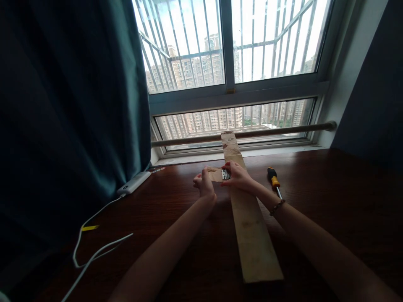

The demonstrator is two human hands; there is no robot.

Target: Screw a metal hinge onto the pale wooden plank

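My left hand (205,183) is closed around the left end of a short wooden block (214,174). Against the block's right end sits a small metal hinge (224,174) with dark holes, pinched between the thumb and fingers of my right hand (238,178). Both hands are together just over the left edge of a long wooden plank (252,235). This plank runs away from me across the table, and its far end, with rough torn patches, reaches the window rail. My right hand covers part of the hinge and plank.
On the dark wooden table (321,218), a screwdriver (273,178) with a black and yellow handle lies right of the plank. A white power strip (135,183) with a cable rests at left beside the blue curtain (126,105). A rail (283,130) crosses the window.
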